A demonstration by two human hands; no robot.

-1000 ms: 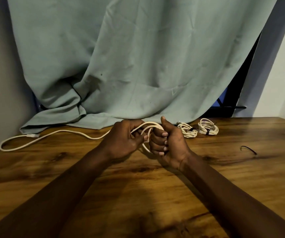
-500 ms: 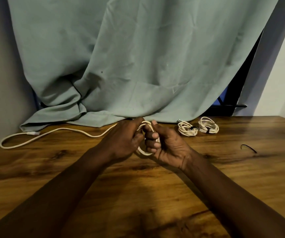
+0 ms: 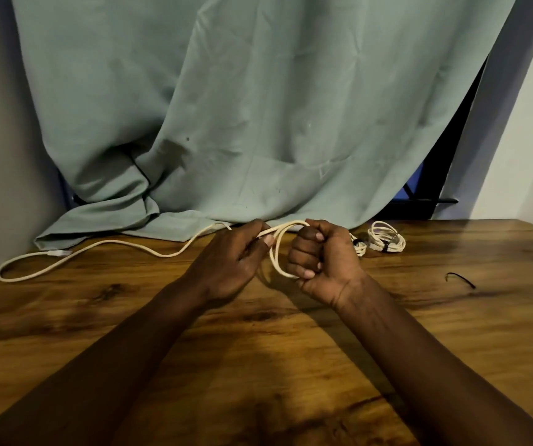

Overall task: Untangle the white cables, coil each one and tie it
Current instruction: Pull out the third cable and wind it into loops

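A long white cable (image 3: 107,245) trails across the wooden table (image 3: 451,333) from a loop at the far left to my hands in the middle. My right hand (image 3: 320,255) is fisted around a small coil of this cable, whose loops show between the hands. My left hand (image 3: 230,262) pinches the strand just left of the coil, thumb on top. Two coiled white cables lie behind my right hand: one (image 3: 386,241) tied with a dark band, the other (image 3: 359,246) partly hidden by the hand.
A black tie (image 3: 459,279) lies loose on the table at the right. A pale green cloth (image 3: 226,123) hangs behind and bunches onto the table's back edge. A wall stands close on the left.
My hands have drawn a little apart, opening the loop between them. The loose cable on the left has shifted slightly toward my hands.
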